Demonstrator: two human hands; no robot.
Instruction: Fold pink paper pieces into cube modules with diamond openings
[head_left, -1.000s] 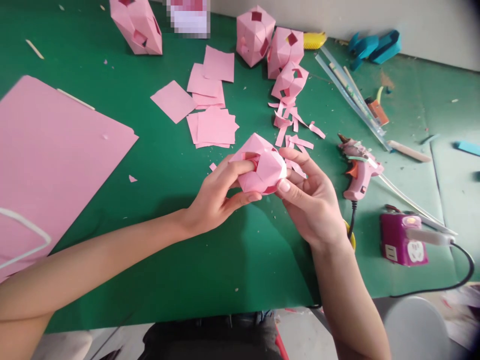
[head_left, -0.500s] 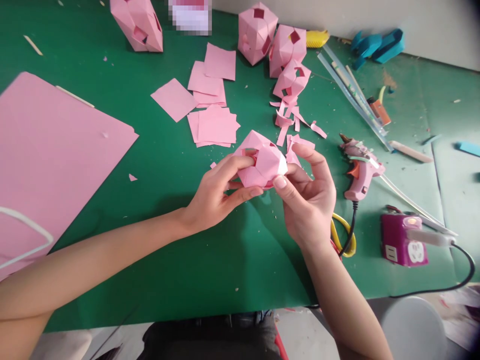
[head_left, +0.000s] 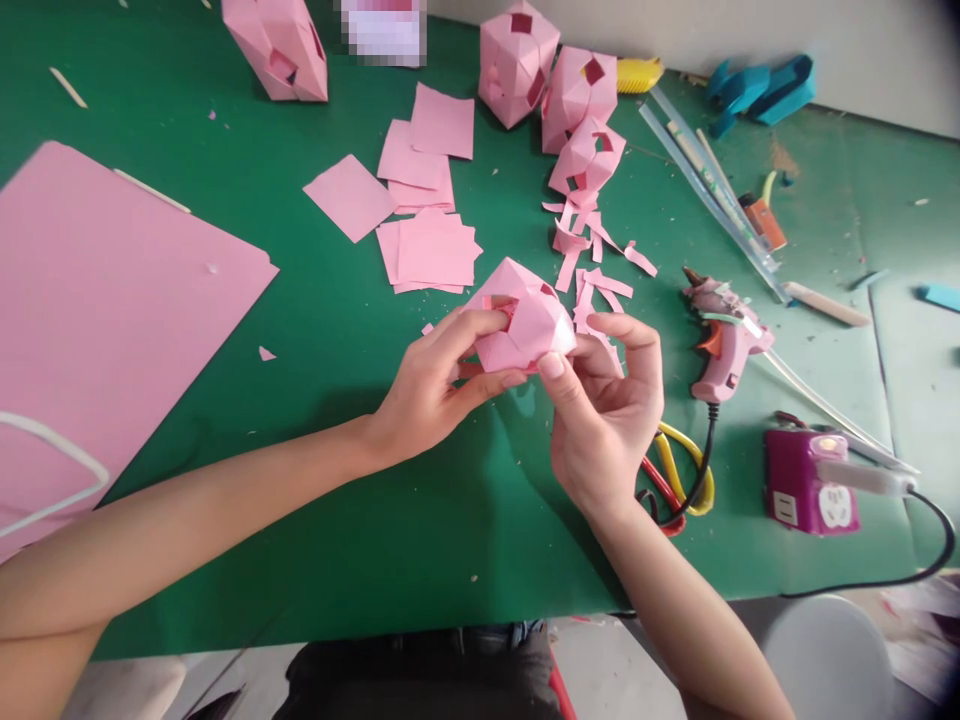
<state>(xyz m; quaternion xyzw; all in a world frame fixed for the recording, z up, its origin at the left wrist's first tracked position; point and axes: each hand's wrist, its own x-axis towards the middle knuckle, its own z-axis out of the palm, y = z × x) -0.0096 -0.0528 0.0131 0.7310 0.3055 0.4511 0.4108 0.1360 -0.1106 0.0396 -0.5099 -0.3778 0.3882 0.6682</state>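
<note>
A faceted pink paper ball [head_left: 529, 325] with square openings is held above the green table, between both hands. My left hand [head_left: 435, 380] grips it from the left, its index finger reaching into an opening and its thumb beneath. On the right, my right hand [head_left: 611, 405] pinches the ball's lower edge, thumb in front; the fingers behind are partly hidden, and the index finger is bent clear of the paper. Just beyond the ball lie pink paper strips [head_left: 574, 240] and a stack of pink paper squares [head_left: 435, 250].
More folded pink shapes [head_left: 517, 70] stand at the back, one [head_left: 277, 50] farther left. A large pink sheet [head_left: 112, 320] covers the left side. To the right are a pink glue gun [head_left: 727, 340], red-and-yellow-handled scissors [head_left: 694, 470], a purple socket block [head_left: 810, 485] and clear sticks [head_left: 712, 190].
My right hand has shifted slightly left and down along the ball's lower edge, its thumb moving left. More of the scissors' handles now shows. My left hand keeps its hold.
</note>
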